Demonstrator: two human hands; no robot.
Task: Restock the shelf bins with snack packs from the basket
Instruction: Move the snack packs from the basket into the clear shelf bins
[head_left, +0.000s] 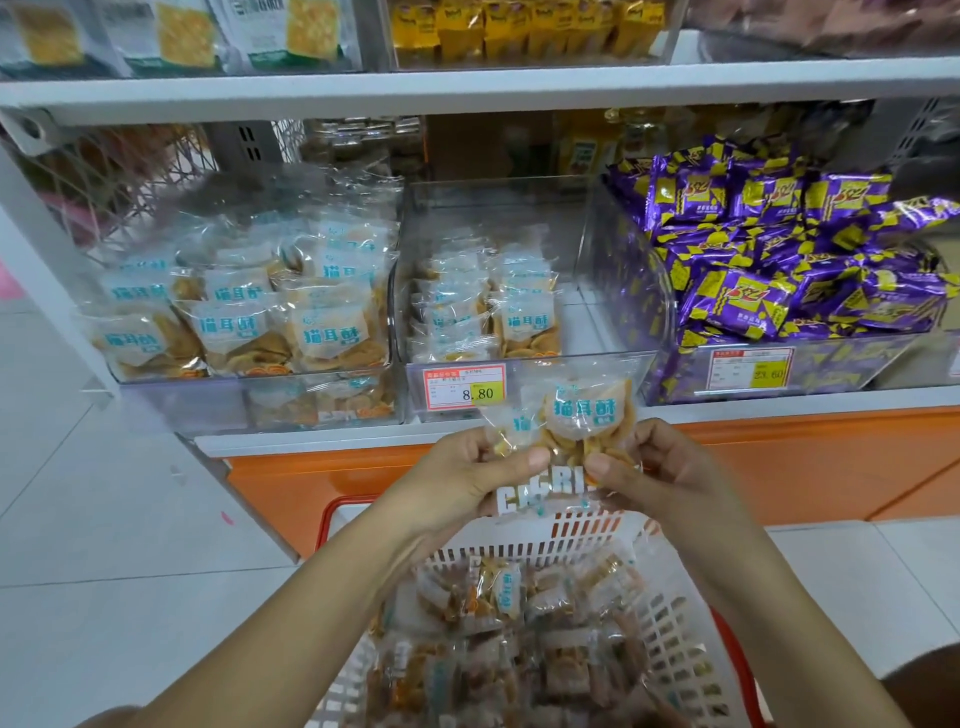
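1. The left hand (467, 478) and right hand (654, 467) each pinch the lower edge of one snack pack (584, 415), held upright above the basket (519, 540).
2. The half-filled middle bin (493, 208) lies straight ahead and slightly up (the gap in depth is unclear).
3. Neither hand looks nearer — a short forward lift should do.

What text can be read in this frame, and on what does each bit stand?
"猫耳酥": on the held pack and on the left-bin packs.
"8.80": on the middle tag.
"23.60": on the right tag, faint.
"CA" and "RI": white letters low on the held pack, partly hidden by fingers.
Too blurred to read: the small print on both tags and the logo on the purple packs.
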